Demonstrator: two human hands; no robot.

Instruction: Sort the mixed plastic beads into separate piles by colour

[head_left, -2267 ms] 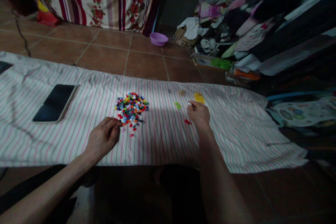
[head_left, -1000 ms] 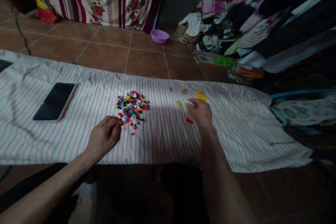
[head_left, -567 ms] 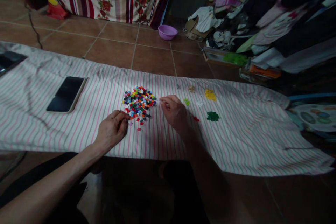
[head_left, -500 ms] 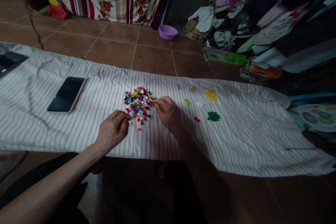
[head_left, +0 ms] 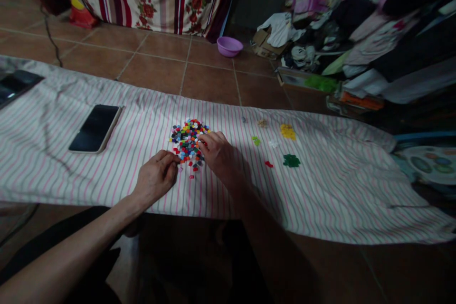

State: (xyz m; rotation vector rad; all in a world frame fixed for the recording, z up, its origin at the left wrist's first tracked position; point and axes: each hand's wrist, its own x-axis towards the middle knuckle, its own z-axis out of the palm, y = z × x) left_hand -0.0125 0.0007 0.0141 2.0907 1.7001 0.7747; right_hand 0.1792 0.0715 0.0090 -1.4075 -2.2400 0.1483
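- A messy pile of small, square pieces in many colours (head_left: 188, 143) lies on a white cloth with thin pink and grey stripes (head_left: 342, 175), between the two hands.
- The left hand (head_left: 155, 175) rests on the cloth at the near left edge of the pile. Its fingers are curled, with the thumb close to the fingertips. I cannot tell if they hold a piece.
- The right hand (head_left: 220, 154) reaches over the right side of the pile and hides some of it. Its fingers are bent and their tips are at the pieces. I cannot tell if they pinch one.
- To the right of that hand are little groups, each of one colour, set apart from each other.
- At the back are a tiny grey group (head_left: 244, 119), a light brown group (head_left: 262, 123) and a bright yellow group (head_left: 288, 131).
- In the middle are a light green group (head_left: 256, 141) and a white group (head_left: 273, 144).
- Nearest the person are a small red group (head_left: 269, 164) and a bigger dark green group (head_left: 291, 160).
- A black phone with a pale case (head_left: 93, 128) lies flat, well left of the pile.
- A round purple bowl (head_left: 230, 46) sits on the brown tile floor (head_left: 210, 80) behind the cloth.
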